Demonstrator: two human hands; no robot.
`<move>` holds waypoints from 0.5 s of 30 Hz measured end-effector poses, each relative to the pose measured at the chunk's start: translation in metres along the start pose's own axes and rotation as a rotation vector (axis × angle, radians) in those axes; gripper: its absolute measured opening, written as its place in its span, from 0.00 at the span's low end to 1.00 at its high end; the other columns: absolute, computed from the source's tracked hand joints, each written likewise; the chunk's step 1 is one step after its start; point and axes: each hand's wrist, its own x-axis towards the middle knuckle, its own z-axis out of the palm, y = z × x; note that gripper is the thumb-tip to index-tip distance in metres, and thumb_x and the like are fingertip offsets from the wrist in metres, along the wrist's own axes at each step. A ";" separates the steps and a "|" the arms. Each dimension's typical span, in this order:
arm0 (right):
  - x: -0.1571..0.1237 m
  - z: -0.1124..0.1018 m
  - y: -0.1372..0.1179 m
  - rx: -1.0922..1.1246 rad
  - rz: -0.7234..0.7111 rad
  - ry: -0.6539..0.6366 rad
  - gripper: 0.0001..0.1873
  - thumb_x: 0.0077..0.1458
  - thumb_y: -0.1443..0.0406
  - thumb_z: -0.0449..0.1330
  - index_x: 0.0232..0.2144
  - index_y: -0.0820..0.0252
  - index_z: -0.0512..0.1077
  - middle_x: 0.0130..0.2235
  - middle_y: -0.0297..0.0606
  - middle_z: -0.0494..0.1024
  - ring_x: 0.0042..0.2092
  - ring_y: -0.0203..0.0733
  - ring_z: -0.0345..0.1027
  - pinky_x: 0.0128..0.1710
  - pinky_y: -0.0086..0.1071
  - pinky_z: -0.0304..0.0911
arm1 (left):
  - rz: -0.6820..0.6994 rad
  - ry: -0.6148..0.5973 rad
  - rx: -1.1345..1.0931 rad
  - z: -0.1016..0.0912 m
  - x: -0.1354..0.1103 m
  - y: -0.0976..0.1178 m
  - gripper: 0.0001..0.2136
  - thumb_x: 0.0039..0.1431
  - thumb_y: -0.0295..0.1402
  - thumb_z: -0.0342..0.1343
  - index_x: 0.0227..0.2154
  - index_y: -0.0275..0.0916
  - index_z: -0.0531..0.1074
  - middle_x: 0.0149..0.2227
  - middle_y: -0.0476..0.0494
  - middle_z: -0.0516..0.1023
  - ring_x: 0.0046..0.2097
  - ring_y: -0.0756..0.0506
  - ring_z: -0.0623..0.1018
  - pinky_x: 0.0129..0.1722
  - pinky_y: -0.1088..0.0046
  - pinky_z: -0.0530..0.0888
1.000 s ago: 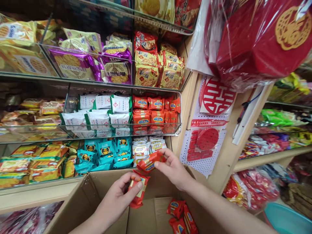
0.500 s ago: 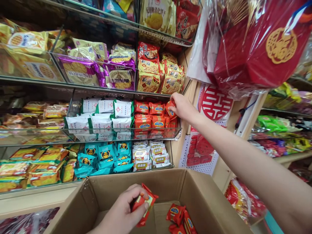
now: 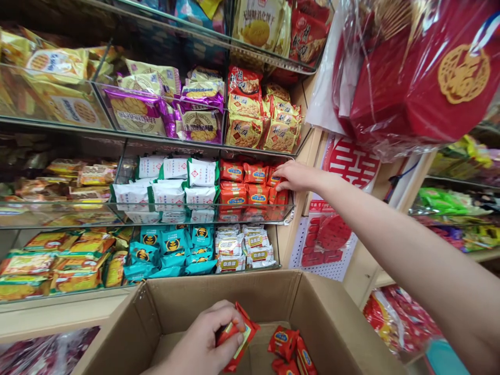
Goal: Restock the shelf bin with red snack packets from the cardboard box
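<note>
My left hand [image 3: 213, 336] grips a red snack packet [image 3: 244, 333] between thumb and fingers, above the open cardboard box [image 3: 219, 289]. Inside the box, several more red packets [image 3: 284, 341] lie on the bottom. My right hand [image 3: 295, 176] reaches up to the shelf, with its fingers stretched over the right end of the red packet rows [image 3: 257, 194]. The fingertips rest against those packets and look apart, partly hiding the ones beneath.
White-and-green packets [image 3: 167, 192] sit left of the red rows, teal packets [image 3: 172, 252] and white packets [image 3: 230, 247] below. A glass lip [image 3: 164, 212] fronts the shelf. A dark red wrapped box [image 3: 410, 88] hangs at upper right.
The fingers of my right hand have loosened from the end packet and spread over it, a little lower. My left hand keeps hold of its packet. The view has shifted slightly.
</note>
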 end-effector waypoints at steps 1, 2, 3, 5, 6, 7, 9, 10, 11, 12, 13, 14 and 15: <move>0.002 -0.001 0.002 -0.005 0.011 0.003 0.10 0.51 0.65 0.56 0.35 0.63 0.72 0.36 0.44 0.74 0.39 0.42 0.65 0.39 0.32 0.55 | -0.001 -0.004 0.003 0.000 0.000 0.000 0.04 0.52 0.27 0.48 0.24 0.39 0.66 0.30 0.47 0.69 0.34 0.47 0.71 0.35 0.73 0.67; 0.003 -0.002 0.002 -0.016 0.029 0.011 0.09 0.50 0.69 0.55 0.35 0.63 0.72 0.35 0.43 0.74 0.38 0.41 0.65 0.37 0.31 0.55 | -0.001 -0.008 0.003 0.000 0.001 0.000 0.05 0.52 0.27 0.48 0.24 0.39 0.66 0.30 0.47 0.69 0.34 0.47 0.71 0.35 0.73 0.67; 0.004 -0.003 0.002 -0.033 0.050 0.022 0.10 0.49 0.72 0.54 0.34 0.63 0.72 0.34 0.42 0.74 0.37 0.41 0.66 0.36 0.31 0.55 | 0.000 -0.012 0.005 0.000 0.001 0.000 0.05 0.52 0.27 0.47 0.24 0.39 0.66 0.30 0.47 0.69 0.34 0.47 0.71 0.35 0.73 0.67; 0.005 -0.004 -0.001 -0.073 0.070 0.049 0.13 0.48 0.74 0.51 0.34 0.62 0.72 0.33 0.42 0.74 0.36 0.42 0.66 0.33 0.31 0.55 | 0.001 -0.018 0.008 0.000 0.000 0.000 0.05 0.52 0.27 0.47 0.24 0.39 0.66 0.31 0.47 0.69 0.34 0.47 0.71 0.35 0.73 0.67; 0.005 -0.003 -0.002 -0.090 0.068 0.061 0.13 0.48 0.75 0.50 0.34 0.62 0.72 0.33 0.43 0.74 0.37 0.43 0.66 0.32 0.32 0.55 | 0.001 -0.018 0.012 0.000 0.000 0.000 0.05 0.52 0.27 0.47 0.25 0.39 0.66 0.31 0.47 0.69 0.34 0.47 0.71 0.35 0.73 0.67; 0.004 -0.003 -0.003 -0.100 0.064 0.073 0.14 0.49 0.75 0.50 0.34 0.63 0.72 0.34 0.44 0.74 0.37 0.44 0.66 0.33 0.32 0.55 | 0.000 -0.020 0.012 0.000 0.000 0.000 0.05 0.53 0.27 0.48 0.25 0.39 0.66 0.31 0.47 0.69 0.34 0.47 0.71 0.35 0.73 0.67; 0.002 0.000 -0.004 -0.088 0.049 0.102 0.14 0.50 0.75 0.49 0.34 0.64 0.72 0.35 0.45 0.74 0.39 0.45 0.65 0.36 0.34 0.56 | 0.001 -0.014 0.011 0.000 -0.002 -0.001 0.05 0.53 0.27 0.48 0.25 0.39 0.66 0.31 0.47 0.69 0.35 0.47 0.71 0.35 0.73 0.67; 0.000 0.001 -0.004 -0.065 0.041 0.130 0.14 0.50 0.74 0.49 0.36 0.64 0.72 0.36 0.46 0.74 0.41 0.45 0.64 0.38 0.35 0.56 | 0.004 -0.006 0.001 0.000 -0.002 -0.001 0.05 0.53 0.27 0.47 0.25 0.39 0.66 0.31 0.47 0.69 0.35 0.46 0.71 0.36 0.73 0.67; -0.002 0.002 -0.005 -0.038 0.038 0.183 0.13 0.51 0.72 0.50 0.38 0.64 0.71 0.39 0.47 0.73 0.44 0.46 0.63 0.41 0.37 0.56 | 0.011 0.002 -0.016 0.000 -0.003 -0.002 0.05 0.54 0.27 0.47 0.26 0.40 0.66 0.32 0.47 0.69 0.36 0.46 0.71 0.37 0.73 0.67; -0.006 0.003 -0.008 -0.008 0.041 0.263 0.13 0.51 0.71 0.51 0.40 0.65 0.70 0.42 0.48 0.71 0.47 0.48 0.60 0.44 0.40 0.55 | 0.019 0.012 -0.043 0.000 -0.003 -0.003 0.05 0.55 0.27 0.47 0.27 0.40 0.66 0.33 0.47 0.69 0.37 0.46 0.71 0.38 0.72 0.67; -0.012 0.005 -0.014 0.026 0.047 0.362 0.14 0.52 0.69 0.51 0.41 0.65 0.69 0.45 0.49 0.69 0.50 0.50 0.56 0.47 0.42 0.53 | 0.021 0.024 -0.083 0.000 -0.003 -0.004 0.05 0.56 0.28 0.46 0.29 0.41 0.66 0.34 0.47 0.69 0.37 0.46 0.71 0.39 0.72 0.67; -0.019 0.007 -0.023 0.070 0.052 0.468 0.14 0.52 0.67 0.51 0.41 0.66 0.69 0.48 0.50 0.67 0.52 0.51 0.53 0.49 0.45 0.51 | 0.016 0.042 -0.144 -0.001 -0.003 -0.005 0.04 0.57 0.29 0.46 0.32 0.42 0.66 0.35 0.47 0.69 0.39 0.46 0.71 0.40 0.71 0.68; -0.027 0.010 -0.035 0.132 0.050 0.567 0.13 0.53 0.67 0.51 0.40 0.66 0.69 0.49 0.50 0.65 0.54 0.52 0.50 0.50 0.47 0.49 | 0.005 0.070 -0.225 -0.002 -0.002 -0.005 0.05 0.57 0.30 0.46 0.36 0.43 0.64 0.37 0.47 0.69 0.40 0.46 0.71 0.40 0.71 0.68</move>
